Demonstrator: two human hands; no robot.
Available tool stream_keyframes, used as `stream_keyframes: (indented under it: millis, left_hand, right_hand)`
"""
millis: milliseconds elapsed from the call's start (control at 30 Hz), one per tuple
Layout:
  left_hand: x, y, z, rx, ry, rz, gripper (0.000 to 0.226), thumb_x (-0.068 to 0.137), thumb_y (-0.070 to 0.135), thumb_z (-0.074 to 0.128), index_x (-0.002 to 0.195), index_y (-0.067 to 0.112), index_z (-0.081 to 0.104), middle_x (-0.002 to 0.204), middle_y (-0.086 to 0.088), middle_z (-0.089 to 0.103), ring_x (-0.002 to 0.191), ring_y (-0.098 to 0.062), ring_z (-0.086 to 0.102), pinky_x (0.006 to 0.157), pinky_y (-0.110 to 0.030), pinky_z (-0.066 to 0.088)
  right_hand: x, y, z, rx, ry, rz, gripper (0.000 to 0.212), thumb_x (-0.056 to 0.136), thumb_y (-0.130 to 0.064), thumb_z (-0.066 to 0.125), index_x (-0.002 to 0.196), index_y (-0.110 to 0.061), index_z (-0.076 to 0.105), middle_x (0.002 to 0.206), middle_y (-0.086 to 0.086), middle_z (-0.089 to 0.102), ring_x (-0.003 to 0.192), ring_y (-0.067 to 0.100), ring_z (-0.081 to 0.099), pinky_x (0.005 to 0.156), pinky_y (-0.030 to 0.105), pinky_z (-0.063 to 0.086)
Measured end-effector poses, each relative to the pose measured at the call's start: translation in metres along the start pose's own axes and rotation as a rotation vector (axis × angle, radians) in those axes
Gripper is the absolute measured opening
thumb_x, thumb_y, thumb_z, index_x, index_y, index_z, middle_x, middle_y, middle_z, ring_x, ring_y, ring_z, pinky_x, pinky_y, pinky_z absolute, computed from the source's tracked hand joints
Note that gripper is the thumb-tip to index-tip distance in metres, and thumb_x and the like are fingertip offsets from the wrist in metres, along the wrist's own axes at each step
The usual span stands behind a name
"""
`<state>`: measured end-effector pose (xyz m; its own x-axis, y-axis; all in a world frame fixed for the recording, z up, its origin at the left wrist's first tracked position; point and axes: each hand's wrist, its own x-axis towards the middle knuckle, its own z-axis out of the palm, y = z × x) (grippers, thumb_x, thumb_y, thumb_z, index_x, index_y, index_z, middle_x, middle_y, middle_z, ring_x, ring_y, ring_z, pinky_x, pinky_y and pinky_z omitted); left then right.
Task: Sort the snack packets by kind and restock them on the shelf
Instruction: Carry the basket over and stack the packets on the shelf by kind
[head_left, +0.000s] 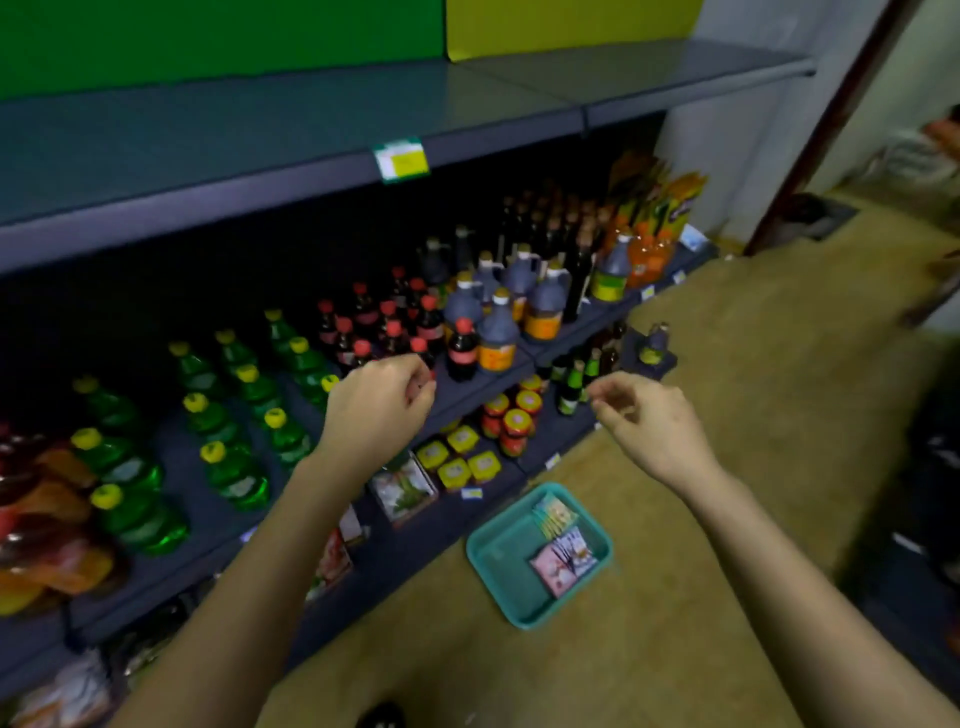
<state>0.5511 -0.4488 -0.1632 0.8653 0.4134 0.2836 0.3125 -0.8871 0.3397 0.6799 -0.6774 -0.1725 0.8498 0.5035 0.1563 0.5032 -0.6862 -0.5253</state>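
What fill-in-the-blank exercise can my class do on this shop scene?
1. The snack packets lie in a tray on the ____.
2. The green bottles have ____ caps.
3. The dark soda bottles have ____ caps.
Missing words: floor; yellow; red.

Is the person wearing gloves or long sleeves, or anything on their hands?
No gloves. The left hand and right hand are bare. The left forearm and right forearm are bare too, with no sleeve in the picture. No watch, ring or bracelet shows, though the picture is a bit blurry.
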Motion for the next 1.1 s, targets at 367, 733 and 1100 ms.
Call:
stream_keyframes:
  millis: [367, 733, 1100]
  left_hand:
    - [-0.074, 0.019, 0.13, 0.073, -0.304, -0.302, 0.019, 0.092, 0.031, 0.048, 0.093, 0.019, 0.063, 0.095, -0.006, 0.069, 0.09, -0.032, 0.064, 0.064, -0.035, 0.043]
    - [-0.036, 0.069, 0.218, 0.022, -0.374, -0.649, 0.019, 0.091, 0.027, 0.049, 0.1, 0.02, 0.064, 0.101, -0.012, 0.066, 0.097, -0.036, 0.061, 0.07, -0.034, 0.044]
    - [-0.016, 0.125, 0.323, -0.029, -0.264, -0.909, 0.013, 0.087, 0.024, 0.051, 0.094, 0.025, 0.061, 0.096, -0.004, 0.071, 0.09, -0.032, 0.065, 0.07, -0.034, 0.048]
  right_hand:
    - [-0.041, 0.169, 0.014, -0.054, -0.172, 0.234, 0.02, 0.082, -0.015, 0.062, 0.098, -0.024, 0.069, 0.092, -0.001, 0.072, 0.085, 0.024, 0.068, 0.076, 0.035, 0.053]
    - [0.062, 0.276, 0.041, -0.079, -0.483, 0.135, 0.022, 0.083, -0.006, 0.058, 0.102, -0.012, 0.067, 0.099, 0.003, 0.069, 0.087, 0.02, 0.066, 0.079, 0.028, 0.049]
    - [0.145, 0.34, 0.107, -0.172, -0.876, -0.104, 0.025, 0.089, -0.017, 0.056, 0.112, -0.018, 0.063, 0.107, -0.002, 0.068, 0.095, 0.015, 0.063, 0.08, 0.027, 0.049]
